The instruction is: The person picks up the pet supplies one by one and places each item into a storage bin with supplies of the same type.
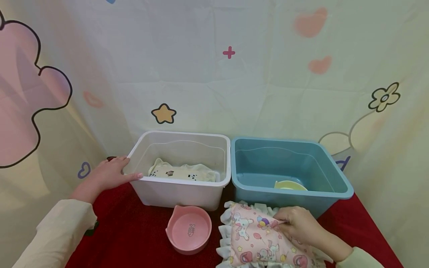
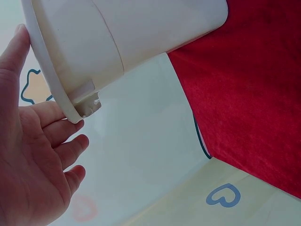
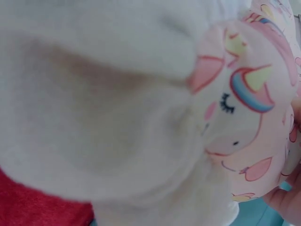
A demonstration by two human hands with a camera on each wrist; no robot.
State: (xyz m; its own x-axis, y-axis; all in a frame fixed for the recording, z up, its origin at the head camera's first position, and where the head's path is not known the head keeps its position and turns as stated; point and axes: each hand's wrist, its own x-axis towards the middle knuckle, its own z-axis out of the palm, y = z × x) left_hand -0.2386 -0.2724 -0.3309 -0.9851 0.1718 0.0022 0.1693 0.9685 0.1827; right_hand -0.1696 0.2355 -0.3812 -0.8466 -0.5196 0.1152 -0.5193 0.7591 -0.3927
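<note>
My left hand [image 1: 114, 173] touches the front-left corner of a white plastic bin [image 1: 181, 193], its thumb lying along the front rim. In the left wrist view the fingers of this hand [image 2: 42, 160] are spread and loosely bent beside the rim. My right hand [image 1: 298, 225] pinches the cover of a pink cushion [image 1: 249, 238] printed with unicorns and balloons. White ruffles edge this cushion, and it overlaps the lower front of a blue bin [image 1: 288, 199]. The right wrist view shows the cushion's ruffle [image 3: 94, 117] very close, with part of the right hand [image 3: 289, 197] at the right edge.
A pink cat-eared bowl [image 1: 191, 229] with a fishbone print stands before the white bin. A cream cloth item [image 1: 182, 172] with small animal prints lies inside that bin. The blue bin holds a pale yellow dish [image 1: 291, 185]. Red cloth [image 1: 134, 230] covers the table.
</note>
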